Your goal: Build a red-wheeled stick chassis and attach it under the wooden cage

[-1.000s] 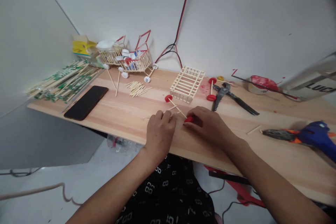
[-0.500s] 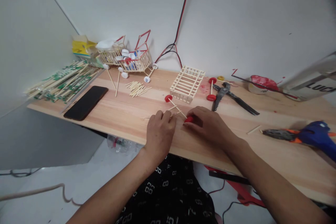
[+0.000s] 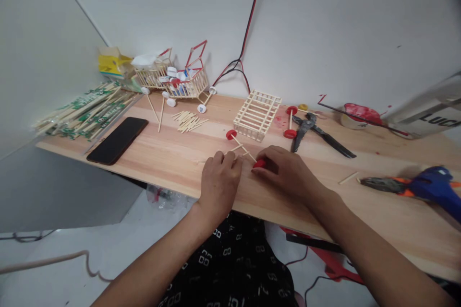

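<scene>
My left hand (image 3: pixel 220 177) rests on the tabletop with its fingers closed on thin wooden sticks (image 3: pixel 236 147); one stick end pokes out to its left. Where the fingertips pinch is partly hidden. My right hand (image 3: pixel 286 168) grips a red bottle cap (image 3: pixel 259 164) between thumb and fingers. That cap sits on the near end of a stick axle, and another red cap (image 3: pixel 231 135) is on the far end. The sticks cross the axle between my hands. Just behind lies a slatted stick basket (image 3: pixel 257 112), bars facing up.
Pliers (image 3: pixel 309 129) lie beside a second red-capped axle (image 3: pixel 290 122). Blue-handled pliers (image 3: pixel 410 184) are at right, a phone (image 3: pixel 118 141) at left. Farther back are two small stick carts (image 3: pixel 187 84), cut sticks (image 3: pixel 188 122), wrapped chopsticks (image 3: pixel 90 112) and a paint-stained cup (image 3: pixel 360 116).
A thin stick end now shows more plainly to the left of my left hand. Both hands otherwise stay almost in place.
</scene>
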`<state>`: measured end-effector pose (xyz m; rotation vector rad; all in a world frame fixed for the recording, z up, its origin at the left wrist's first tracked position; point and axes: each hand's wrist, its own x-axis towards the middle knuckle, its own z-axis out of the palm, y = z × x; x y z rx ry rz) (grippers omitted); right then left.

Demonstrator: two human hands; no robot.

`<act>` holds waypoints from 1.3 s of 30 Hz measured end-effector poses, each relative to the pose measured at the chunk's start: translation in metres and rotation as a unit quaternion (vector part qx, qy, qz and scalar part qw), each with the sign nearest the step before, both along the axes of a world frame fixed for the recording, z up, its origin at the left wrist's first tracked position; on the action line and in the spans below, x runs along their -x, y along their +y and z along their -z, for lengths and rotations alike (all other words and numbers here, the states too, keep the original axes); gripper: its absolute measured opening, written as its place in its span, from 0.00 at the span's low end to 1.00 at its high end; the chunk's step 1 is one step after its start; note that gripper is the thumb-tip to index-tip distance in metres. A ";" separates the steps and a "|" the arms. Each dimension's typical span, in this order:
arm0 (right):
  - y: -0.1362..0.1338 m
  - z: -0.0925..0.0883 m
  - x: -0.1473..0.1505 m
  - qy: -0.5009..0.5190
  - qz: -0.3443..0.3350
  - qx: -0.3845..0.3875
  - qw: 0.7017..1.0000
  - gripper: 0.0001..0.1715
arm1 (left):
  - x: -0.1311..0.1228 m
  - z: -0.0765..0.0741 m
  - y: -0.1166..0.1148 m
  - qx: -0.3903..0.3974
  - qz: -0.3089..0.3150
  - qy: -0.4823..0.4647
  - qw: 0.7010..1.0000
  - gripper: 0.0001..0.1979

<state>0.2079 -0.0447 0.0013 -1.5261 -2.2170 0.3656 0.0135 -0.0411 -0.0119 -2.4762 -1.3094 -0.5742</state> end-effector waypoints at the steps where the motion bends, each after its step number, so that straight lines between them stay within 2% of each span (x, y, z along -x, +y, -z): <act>1: 0.000 0.000 0.000 0.001 0.001 0.001 1.000 0.08 | 0.000 0.000 0.000 0.001 -0.001 0.001 1.000 0.03; 39: -0.001 -0.002 0.000 0.005 0.000 0.007 1.000 0.08 | 0.000 0.001 0.001 -0.008 0.002 0.001 1.000 0.03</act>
